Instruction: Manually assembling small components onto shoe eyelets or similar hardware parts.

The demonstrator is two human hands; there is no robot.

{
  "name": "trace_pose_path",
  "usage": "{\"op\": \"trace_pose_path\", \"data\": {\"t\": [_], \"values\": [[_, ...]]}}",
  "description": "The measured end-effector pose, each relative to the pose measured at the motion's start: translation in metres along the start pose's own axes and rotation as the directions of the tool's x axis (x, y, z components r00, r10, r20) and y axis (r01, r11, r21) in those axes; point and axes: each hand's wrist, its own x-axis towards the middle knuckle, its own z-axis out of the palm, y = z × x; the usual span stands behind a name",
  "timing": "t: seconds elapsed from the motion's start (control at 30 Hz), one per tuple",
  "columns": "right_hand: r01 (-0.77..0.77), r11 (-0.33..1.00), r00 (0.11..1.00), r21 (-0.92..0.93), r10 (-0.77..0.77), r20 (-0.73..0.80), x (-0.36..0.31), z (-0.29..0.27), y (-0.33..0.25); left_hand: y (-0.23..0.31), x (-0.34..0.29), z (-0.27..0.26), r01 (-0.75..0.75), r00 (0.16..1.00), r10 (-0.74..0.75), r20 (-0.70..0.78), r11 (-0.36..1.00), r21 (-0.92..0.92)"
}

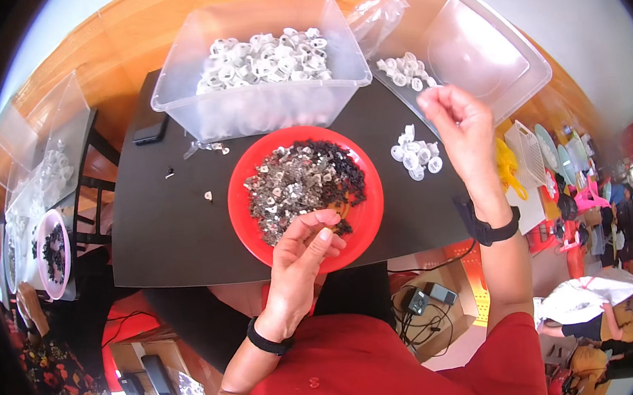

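My left hand hovers over the near rim of a red plate, thumb and fingers curled together; whatever they may pinch is too small to make out. Small silvery metal pieces and black pieces are heaped on that plate. At the right, my right hand is raised with thumb and forefinger pinched, just beside a small group of white plastic pieces; its grip hides anything in it. Below that group, a second cluster of translucent white round pieces lies on the black table.
Behind the plate stands a clear plastic bin holding many white plastic parts. A clear tub or lid leans at the far right, near a plastic bag. A phone lies far left. Another person's hand is at a neighbouring table.
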Motion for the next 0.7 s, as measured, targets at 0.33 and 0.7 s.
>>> {"op": "trace_pose_path", "data": {"t": [0.33, 0.7], "values": [[-0.063, 0.809, 0.962, -0.584, 0.205, 0.181, -0.06, -0.019, 0.061, 0.07, -0.033, 0.025, -0.395, 0.647, 0.565, 0.512, 0.823, -0.409], [0.069, 0.928, 0.994, -0.366, -0.031, 0.109, -0.078, -0.015, 0.069, 0.089, -0.05, 0.076, -0.633, 0.31, 0.788, 0.532, 0.589, -0.503]]}}
